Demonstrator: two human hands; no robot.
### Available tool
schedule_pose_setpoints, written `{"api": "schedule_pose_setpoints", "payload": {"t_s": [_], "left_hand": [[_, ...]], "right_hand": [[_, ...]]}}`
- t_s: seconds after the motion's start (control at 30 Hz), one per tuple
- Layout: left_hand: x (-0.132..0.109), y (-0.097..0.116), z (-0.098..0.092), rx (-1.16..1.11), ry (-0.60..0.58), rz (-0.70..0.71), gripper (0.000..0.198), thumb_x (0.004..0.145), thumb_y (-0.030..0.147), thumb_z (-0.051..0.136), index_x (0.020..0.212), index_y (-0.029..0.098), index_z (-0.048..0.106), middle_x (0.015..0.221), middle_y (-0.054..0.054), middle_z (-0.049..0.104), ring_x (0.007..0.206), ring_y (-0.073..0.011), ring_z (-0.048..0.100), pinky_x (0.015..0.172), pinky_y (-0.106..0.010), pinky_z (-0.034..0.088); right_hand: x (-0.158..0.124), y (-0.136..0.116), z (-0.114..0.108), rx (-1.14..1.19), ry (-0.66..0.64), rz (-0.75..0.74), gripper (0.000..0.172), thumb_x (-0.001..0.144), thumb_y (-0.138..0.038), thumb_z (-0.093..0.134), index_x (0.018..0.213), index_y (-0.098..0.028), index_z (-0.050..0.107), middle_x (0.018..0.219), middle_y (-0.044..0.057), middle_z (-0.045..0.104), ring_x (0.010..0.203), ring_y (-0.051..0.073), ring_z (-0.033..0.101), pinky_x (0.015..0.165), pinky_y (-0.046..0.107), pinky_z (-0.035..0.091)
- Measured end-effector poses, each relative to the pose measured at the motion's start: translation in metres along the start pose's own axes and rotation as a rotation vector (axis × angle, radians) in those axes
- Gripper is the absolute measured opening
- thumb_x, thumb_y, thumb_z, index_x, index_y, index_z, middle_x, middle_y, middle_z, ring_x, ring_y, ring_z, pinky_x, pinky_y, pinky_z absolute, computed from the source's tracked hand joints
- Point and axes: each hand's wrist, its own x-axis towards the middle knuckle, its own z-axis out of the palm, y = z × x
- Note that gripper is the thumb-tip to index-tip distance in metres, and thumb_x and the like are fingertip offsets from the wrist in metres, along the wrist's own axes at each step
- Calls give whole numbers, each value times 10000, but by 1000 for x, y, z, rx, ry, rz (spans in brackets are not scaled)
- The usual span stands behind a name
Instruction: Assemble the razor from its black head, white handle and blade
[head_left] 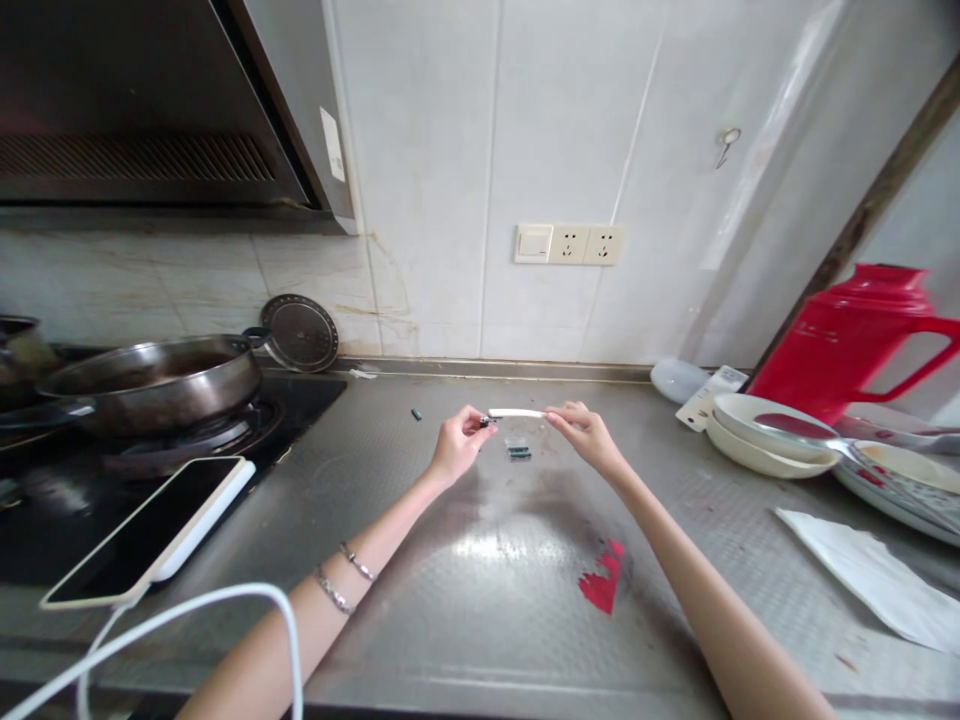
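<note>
A slim white stick-like object (517, 413) spans the gap between my two hands, held level just above the steel counter. My left hand (457, 447) is closed at its left end, where a small dark part (486, 421) shows by the fingertips. The fingers of my right hand (587, 437) pinch its right end. What kind of object it is I cannot make out. Below it, small dark green cylinder-like pieces (519, 453) lie side by side on the counter. Another small green piece (416, 414) rests to the left of my left hand.
A pan (150, 385) sits on the stove at left, near a phone (142, 540) with a white cable (202, 593). At right stand a red thermos jug (840, 345), stacked dishes (765, 440) and a white paper (870, 575). A torn red patch (602, 580) marks the counter.
</note>
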Motion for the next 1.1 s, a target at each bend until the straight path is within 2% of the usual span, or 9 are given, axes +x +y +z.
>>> {"api": "schedule_pose_setpoints", "payload": {"t_s": [0.07, 0.2, 0.37, 0.53, 0.67, 0.87, 1.0, 1.1], "left_hand": [[0, 0, 0, -7, 0, 1, 192, 690, 294, 659, 723, 161, 525, 711, -34, 663, 697, -159, 639, 648, -253, 466], [0, 1, 1, -17, -5, -5, 196, 682, 284, 664, 727, 157, 522, 717, -42, 663, 710, -165, 641, 660, -260, 467], [0, 3, 1, -34, 11, -17, 195, 673, 275, 665, 713, 155, 517, 694, -31, 658, 678, -154, 633, 625, -241, 451], [0, 5, 1, -36, 24, -32, 191, 668, 261, 666, 702, 154, 512, 687, -32, 655, 669, -151, 627, 617, -235, 440], [0, 4, 1, -45, 10, -33, 190, 676, 264, 662, 699, 157, 506, 681, -30, 655, 660, -149, 626, 598, -228, 434], [0, 1, 1, -25, 5, -21, 192, 676, 269, 669, 715, 155, 519, 705, -35, 657, 694, -155, 630, 639, -241, 447], [-1, 0, 2, -18, -7, -17, 194, 684, 280, 664, 698, 158, 513, 669, -13, 636, 631, -129, 599, 591, -220, 429], [-2, 0, 2, 0, 8, -12, 201, 665, 275, 680, 691, 156, 520, 669, -7, 628, 641, -128, 598, 600, -217, 432]], "right_hand": [[0, 0, 0, 14, -15, -13, 421, 834, -525, 439, 919, -213, 709, 737, 42, 615, 770, 181, 498, 752, 290, 376], [0, 1, -1, -15, 38, 32, 444, 829, -536, 438, 929, -200, 710, 696, 43, 603, 756, 188, 496, 744, 302, 373], [0, 1, -4, 30, -2, -30, 422, 832, -527, 444, 939, -216, 708, 758, 50, 629, 781, 187, 494, 750, 305, 373], [-1, -1, -3, -12, 58, 9, 432, 825, -545, 442, 919, -224, 715, 724, 53, 617, 767, 201, 484, 737, 321, 380], [0, -8, -4, -22, 25, -58, 400, 837, -521, 444, 953, -242, 707, 734, 55, 607, 795, 206, 476, 749, 324, 383], [1, -12, -12, -116, 101, -72, 403, 844, -515, 437, 939, -235, 711, 663, 49, 559, 748, 203, 464, 721, 333, 377], [1, -21, -14, -118, 56, -150, 375, 850, -491, 443, 948, -244, 709, 674, 48, 549, 751, 200, 461, 722, 327, 385], [1, -22, -14, -141, 69, -147, 378, 855, -485, 437, 942, -239, 710, 670, 51, 548, 738, 200, 455, 724, 335, 383]]}}
